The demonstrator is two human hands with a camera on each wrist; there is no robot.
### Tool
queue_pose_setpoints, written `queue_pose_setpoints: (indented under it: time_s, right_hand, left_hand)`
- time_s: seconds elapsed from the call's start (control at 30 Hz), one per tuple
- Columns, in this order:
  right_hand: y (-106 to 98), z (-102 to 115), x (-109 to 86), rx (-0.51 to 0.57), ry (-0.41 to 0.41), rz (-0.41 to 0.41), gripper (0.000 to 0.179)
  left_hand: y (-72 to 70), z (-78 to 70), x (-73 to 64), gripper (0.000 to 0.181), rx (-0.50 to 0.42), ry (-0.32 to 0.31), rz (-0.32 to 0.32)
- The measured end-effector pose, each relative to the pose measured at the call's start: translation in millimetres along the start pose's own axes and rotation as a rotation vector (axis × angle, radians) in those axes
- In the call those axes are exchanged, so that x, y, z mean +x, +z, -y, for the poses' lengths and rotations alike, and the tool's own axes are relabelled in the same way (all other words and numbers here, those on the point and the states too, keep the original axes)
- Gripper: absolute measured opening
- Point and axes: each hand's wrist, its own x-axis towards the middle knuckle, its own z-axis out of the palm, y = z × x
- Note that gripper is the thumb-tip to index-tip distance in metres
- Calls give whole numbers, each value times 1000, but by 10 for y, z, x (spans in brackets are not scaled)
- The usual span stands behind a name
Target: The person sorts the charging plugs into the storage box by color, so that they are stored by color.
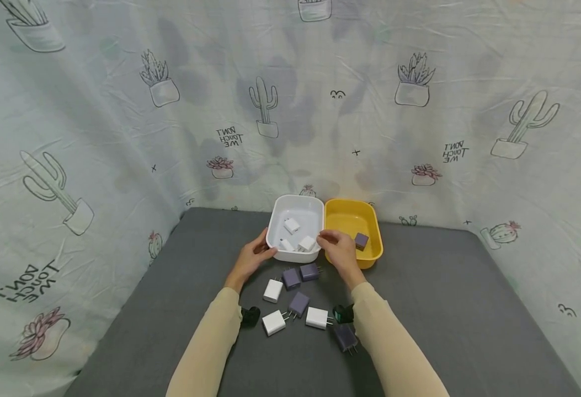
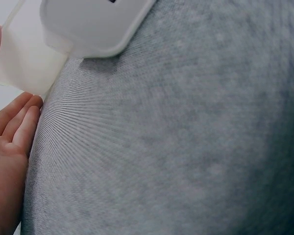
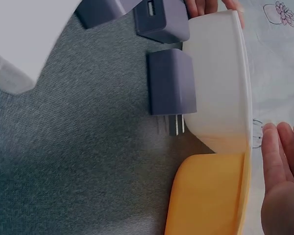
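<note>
My left hand (image 1: pixel 251 257) grips the front left corner of a white plastic box (image 1: pixel 296 256), thumb over the rim and fingers outside. Inside that box lie three white charger plugs (image 1: pixel 292 225). My right hand (image 1: pixel 338 251) hovers where the white box meets a yellow box (image 1: pixel 378 251); in the right wrist view its fingers (image 3: pixel 273 154) are extended and nothing shows in them. One purple charger plug (image 1: pixel 361 240) lies in the yellow box. Purple plugs (image 3: pixel 172 82) and white plugs (image 1: pixel 317 317) are scattered on the table in front of the boxes.
A dark grey cloth covers the table (image 1: pixel 469 309). Behind and at both sides hangs a pale curtain (image 1: pixel 310 154) printed with cacti. One purple plug (image 1: pixel 344 337) lies close beside the right sleeve (image 1: pixel 389 336), and a white plug (image 1: pixel 273 322) is near the left wrist.
</note>
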Motion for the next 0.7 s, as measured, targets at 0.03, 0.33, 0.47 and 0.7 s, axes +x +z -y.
queue_pose_setpoints:
  time_s: [0.03,0.33,0.47,0.7]
  right_hand:
    - [-2,-6,-1,0,-2,2,31]
    - [7,-90,-48,-4,-21,9,26]
    - [47,-125,-84,32,-30,27,24]
    - [91,-202,-150,19,-40,18,21]
  left_hand:
    - [1,-5,0,77,-1,-3,-3]
    - [9,-22,8,76,-6,-2,-3]
    - [8,-23,11,77,19,4,0]
    - [14,-23,6,78,33,3,8]
